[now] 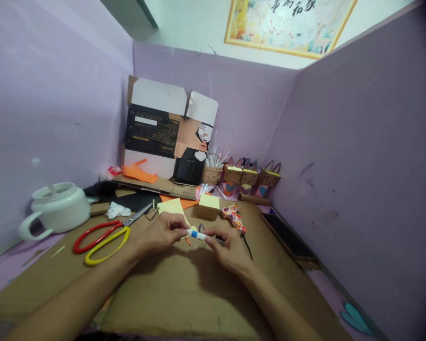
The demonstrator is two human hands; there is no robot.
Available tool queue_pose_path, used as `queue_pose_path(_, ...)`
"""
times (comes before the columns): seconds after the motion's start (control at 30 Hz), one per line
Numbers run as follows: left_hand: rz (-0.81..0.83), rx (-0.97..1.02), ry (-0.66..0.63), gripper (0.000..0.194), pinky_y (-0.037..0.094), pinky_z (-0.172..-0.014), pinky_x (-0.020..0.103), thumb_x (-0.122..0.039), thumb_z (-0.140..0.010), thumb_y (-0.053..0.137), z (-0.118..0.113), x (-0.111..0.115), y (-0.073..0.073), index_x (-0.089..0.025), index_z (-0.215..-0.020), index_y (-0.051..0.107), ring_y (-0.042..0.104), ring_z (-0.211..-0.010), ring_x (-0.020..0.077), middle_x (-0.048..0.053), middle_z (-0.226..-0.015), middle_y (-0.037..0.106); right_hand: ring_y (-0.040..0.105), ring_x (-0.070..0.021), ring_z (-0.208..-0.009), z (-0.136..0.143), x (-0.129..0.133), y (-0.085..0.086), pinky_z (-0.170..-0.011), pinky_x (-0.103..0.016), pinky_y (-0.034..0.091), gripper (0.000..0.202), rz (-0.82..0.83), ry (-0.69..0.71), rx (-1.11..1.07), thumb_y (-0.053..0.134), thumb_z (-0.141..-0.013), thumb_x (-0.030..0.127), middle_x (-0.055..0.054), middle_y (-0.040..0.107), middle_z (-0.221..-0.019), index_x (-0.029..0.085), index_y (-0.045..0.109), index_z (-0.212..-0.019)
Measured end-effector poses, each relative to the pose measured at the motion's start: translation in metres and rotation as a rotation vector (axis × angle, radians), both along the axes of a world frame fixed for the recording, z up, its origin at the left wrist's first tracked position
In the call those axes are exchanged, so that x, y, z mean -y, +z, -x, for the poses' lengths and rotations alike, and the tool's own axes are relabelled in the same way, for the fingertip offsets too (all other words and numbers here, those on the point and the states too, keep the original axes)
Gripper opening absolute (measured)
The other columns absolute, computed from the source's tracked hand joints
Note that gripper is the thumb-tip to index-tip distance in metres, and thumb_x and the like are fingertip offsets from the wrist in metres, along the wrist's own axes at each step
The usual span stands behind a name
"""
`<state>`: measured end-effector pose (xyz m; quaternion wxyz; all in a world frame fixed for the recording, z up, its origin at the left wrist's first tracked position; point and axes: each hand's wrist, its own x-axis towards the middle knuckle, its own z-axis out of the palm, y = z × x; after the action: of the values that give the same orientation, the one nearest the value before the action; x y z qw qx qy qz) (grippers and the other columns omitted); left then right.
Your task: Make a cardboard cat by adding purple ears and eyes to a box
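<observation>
Left fingers: While the thumb and forefinger of the left hand (pixel 163 232) are closed in a pinch on one end, the slim white pen with a blue band (pixel 199 235) lies nearly level between the hands, above the brown cardboard sheet (pixel 184 298).
Right fingers: Those of the right hand (pixel 232 248) are nearly closed around its other end.
Blue band: It sits between the two grips; keeping both pinches in line with the barrel should prevent bending or slipping.
Pressure: Light and even would suit so slim a thing, with the wrists low for steadiness.
Room: The red-and-yellow-handled scissors (pixel 127 233) lie beside the left forearm, so that elbow is best kept from sweeping sideways.
Pen ends: Both are covered by fingers; whether a cap is on, I cannot tell.
Dark grey piece (pixel 220 241): Partly hidden at the right hand, it may or may not belong to the pen.
</observation>
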<state>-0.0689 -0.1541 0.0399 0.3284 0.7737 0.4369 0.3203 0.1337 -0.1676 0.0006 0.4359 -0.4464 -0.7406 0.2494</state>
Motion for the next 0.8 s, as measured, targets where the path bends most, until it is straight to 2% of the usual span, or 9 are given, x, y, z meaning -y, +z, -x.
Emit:
queue_pose_path(0.17,-0.049,0.042,0.022,0.014,0.03,-0.045,0.019,-0.025,-0.068,0.057,-0.005,0.005,-0.003,-0.015,-0.064,0.066,0.04,-0.046,0.0085,-0.006,-0.046,0.048,0.055,-0.0143,-0.049,0.004,0.0,-0.003,-0.045,-0.022,0.039,0.017,0.048,-0.026,-0.088,0.058,-0.071,0.024,-0.002,0.067,-0.058,0.016,0.073,-0.074)
queue_pose_path(0.3,-0.113,0.082,0.1,0.022,0.03,-0.044,0.019,-0.034,-0.07,0.055,-0.008,-0.001,0.002,-0.016,-0.063,0.066,0.041,-0.045,0.009,-0.004,-0.047,0.05,0.055,-0.0146,-0.053,0.007,0.0,0.009,-0.049,-0.023,0.04,0.018,0.014,-0.05,-0.156,0.059,-0.07,0.028,-0.003,0.067,-0.059,0.017,0.073,-0.071)
queue_pose_path(0.4,-0.19,0.143,0.318,0.038,0.033,-0.045,0.021,-0.043,-0.078,0.041,0.008,-0.021,0.009,-0.016,-0.062,0.062,0.043,-0.046,0.0099,-0.001,-0.054,0.055,0.055,-0.0154,-0.059,-0.006,-0.006,0.02,-0.054,-0.024,0.041,0.024,-0.034,-0.151,-0.22,0.058,-0.072,0.034,-0.003,0.067,-0.067,0.017,0.073,-0.081)
queue_pose_path(0.47,-0.232,0.156,0.511,0.034,0.034,-0.048,0.022,-0.039,-0.078,0.039,0.026,-0.038,0.009,-0.016,-0.068,0.062,0.045,-0.049,0.0116,0.0,-0.055,0.056,0.052,-0.0143,-0.057,-0.024,-0.014,0.026,-0.051,-0.024,0.039,0.033,-0.033,-0.255,-0.271,0.053,-0.075,0.036,-0.004,0.066,-0.072,0.015,0.07,-0.093)
queue_pose_path(0.53,-0.218,0.119,0.624,0.026,0.037,-0.049,0.023,-0.037,-0.072,0.047,0.045,-0.054,0.004,-0.016,-0.074,0.063,0.049,-0.052,0.0134,0.001,-0.061,0.061,0.048,-0.0126,-0.05,-0.047,-0.026,0.029,-0.048,-0.024,0.037,0.042,0.0,-0.339,-0.3,0.049,-0.073,0.036,-0.004,0.064,-0.068,0.012,0.067,-0.102)
queue_pose_path(0.63,-0.144,-0.002,0.639,0.022,0.04,-0.051,0.025,-0.033,-0.064,0.053,0.06,-0.066,-0.006,-0.017,-0.071,0.065,0.054,-0.053,0.0166,0.002,-0.06,0.064,0.046,-0.0118,-0.048,-0.078,-0.046,0.031,-0.049,-0.025,0.038,0.045,0.069,-0.435,-0.299,0.052,-0.062,0.027,-0.003,0.063,-0.066,0.01,0.068,-0.1)
queue_pose_path(0.7,-0.114,-0.093,0.608,0.021,0.041,-0.054,0.026,-0.033,-0.064,0.053,0.059,-0.067,-0.01,-0.018,-0.069,0.066,0.058,-0.057,0.0185,0.002,-0.061,0.066,0.051,-0.0142,-0.054,-0.092,-0.061,0.031,-0.052,-0.026,0.04,0.043,0.102,-0.483,-0.275,0.051,-0.056,0.02,-0.003,0.066,-0.069,0.011,0.071,-0.092)
queue_pose_path(0.8,-0.125,-0.208,0.592,0.021,0.041,-0.06,0.028,-0.035,-0.068,0.051,0.05,-0.062,-0.008,-0.02,-0.069,0.066,0.061,-0.067,0.0213,0.003,-0.068,0.068,0.06,-0.0202,-0.071,-0.104,-0.083,0.027,-0.063,-0.028,0.043,0.043,0.13,-0.537,-0.234,0.047,-0.051,0.014,-0.004,0.071,-0.077,0.014,0.073,-0.085)
